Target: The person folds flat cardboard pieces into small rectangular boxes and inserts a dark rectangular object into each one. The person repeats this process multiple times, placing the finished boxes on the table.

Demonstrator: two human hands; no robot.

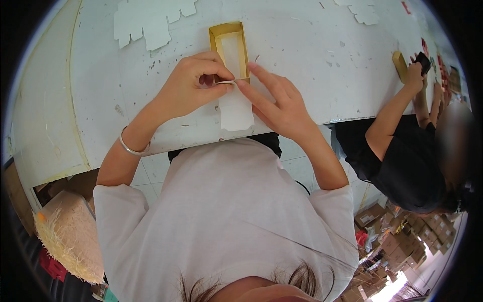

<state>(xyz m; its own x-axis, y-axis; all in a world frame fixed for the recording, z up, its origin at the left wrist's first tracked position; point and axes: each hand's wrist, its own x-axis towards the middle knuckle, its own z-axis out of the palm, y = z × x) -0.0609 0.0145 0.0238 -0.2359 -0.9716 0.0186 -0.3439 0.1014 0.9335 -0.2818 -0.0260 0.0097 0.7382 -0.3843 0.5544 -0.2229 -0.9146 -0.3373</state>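
A narrow, open cardboard box (243,46) with gold walls and a pale bottom lies lengthwise on the table in front of me. From its near end a white flap (236,114) extends toward the table's front edge. My left hand (197,79) pinches a thin white edge of the box at that near end, between thumb and fingers. On the other side, my right hand (277,99) has its fingers apart, with the index fingertip touching the same near edge and another finger alongside the right wall. The fingertips partly hide the near corners.
Flat white die-cut cardboard blanks (146,22) lie at the far left of the white table (176,133), with another blank (363,11) at the far right. At right, a co-worker in black (402,161) holds a dark object beside a gold box (400,66). A straw-filled carton (70,231) stands lower left.
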